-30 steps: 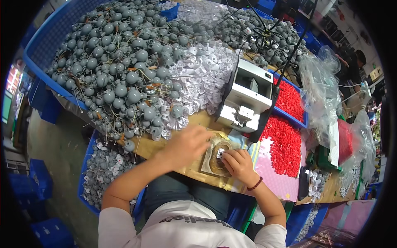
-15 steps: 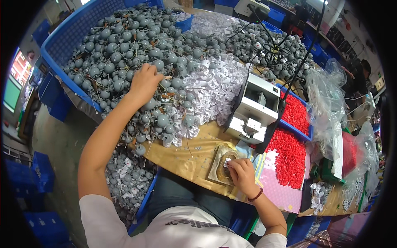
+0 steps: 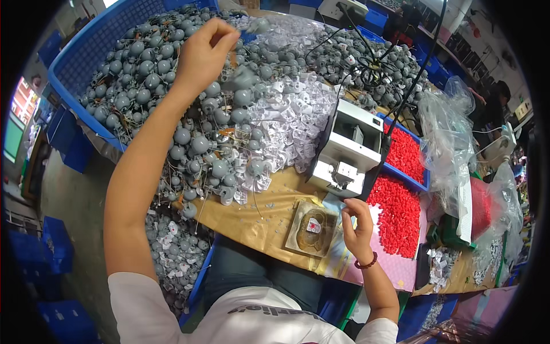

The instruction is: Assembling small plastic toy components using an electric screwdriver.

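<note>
High over the grey ball-shaped parts [image 3: 197, 143], my left hand [image 3: 203, 57] pinches with thumb and fingers together. Blurred beside and below it are a grey part [image 3: 240, 79] and another near the fingertips; they seem to hang by thin wires from my pinch. A square fixture block [image 3: 292, 234] with a rounded recess sits at the table's front edge. In the recess lies a small white plate [image 3: 314, 224] with a red spot. Just right of the block, my right hand [image 3: 360, 226] has its thumb and forefinger apart, with nothing seen between them.
A blue basket [image 3: 71, 77] bounds the grey heap on the left. White plates [image 3: 295, 120] are piled mid-table. Right of them stands a white-and-black machine [image 3: 350, 146] with a cable. Red pieces [image 3: 395, 221] lie beyond my right hand, some in a blue tray [image 3: 425, 186].
My left hand has risen away from the heap, with grey parts swinging near it. My right hand has left the fixture block and moved right and up, uncovering the white plate.
</note>
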`<state>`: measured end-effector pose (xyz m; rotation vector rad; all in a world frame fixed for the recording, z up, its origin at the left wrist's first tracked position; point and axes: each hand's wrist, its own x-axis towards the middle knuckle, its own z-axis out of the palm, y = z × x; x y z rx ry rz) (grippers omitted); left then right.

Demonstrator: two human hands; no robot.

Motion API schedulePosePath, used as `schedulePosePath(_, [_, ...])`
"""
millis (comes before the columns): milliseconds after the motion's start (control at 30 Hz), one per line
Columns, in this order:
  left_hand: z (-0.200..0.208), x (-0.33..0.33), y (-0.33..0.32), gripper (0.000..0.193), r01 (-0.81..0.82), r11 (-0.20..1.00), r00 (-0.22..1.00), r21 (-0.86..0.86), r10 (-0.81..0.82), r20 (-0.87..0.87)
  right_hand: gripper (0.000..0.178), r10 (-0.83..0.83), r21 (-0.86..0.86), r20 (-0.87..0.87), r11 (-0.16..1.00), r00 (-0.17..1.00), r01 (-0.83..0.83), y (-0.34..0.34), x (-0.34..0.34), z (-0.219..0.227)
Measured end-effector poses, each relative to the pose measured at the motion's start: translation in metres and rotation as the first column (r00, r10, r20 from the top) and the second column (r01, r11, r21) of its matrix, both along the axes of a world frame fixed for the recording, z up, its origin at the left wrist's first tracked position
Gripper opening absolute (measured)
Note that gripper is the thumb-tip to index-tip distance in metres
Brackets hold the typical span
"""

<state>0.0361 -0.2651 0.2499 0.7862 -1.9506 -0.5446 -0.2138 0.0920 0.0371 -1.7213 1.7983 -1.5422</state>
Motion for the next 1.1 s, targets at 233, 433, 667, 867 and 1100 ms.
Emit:
schedulePosePath(233, [-0.011,-0.061,0.083,0.007,0.501,0.863,0.862,0.071,-0.490,-0.127,0.024,0.162,0.103,0.639,0.951,0.752,-0.293,-0.024,0.001,0.058])
schedulePosePath(433, [-0.101,-0.049,0.194,0.019,0.681,0.666,0.726,-0.305,-0.558,0.402,0.048,0.227,-0.100,0.966,0.765,0.121,-0.637,-0.050,0.009,0.081])
schedulePosePath(667, [-0.165,-0.025,0.236,0.026,0.616,0.650,0.783,-0.446,-0.570,0.250,0.032,0.271,0.048,0.912,0.675,0.309,-0.736,-0.016,0.004,0.059])
schedulePosePath(867, [-0.169,-0.030,0.239,0.066,0.618,0.715,0.775,0.327,-0.624,-0.102,0.014,0.312,0.198,0.837,0.592,0.450,-0.781,-0.002,0.013,0.082])
schedulePosePath(1100, [-0.193,-0.014,0.256,0.043,0.510,0.625,0.843,0.591,-0.500,-0.198,0.016,0.240,0.501,0.415,0.745,0.877,-0.441,0.013,0.025,0.068])
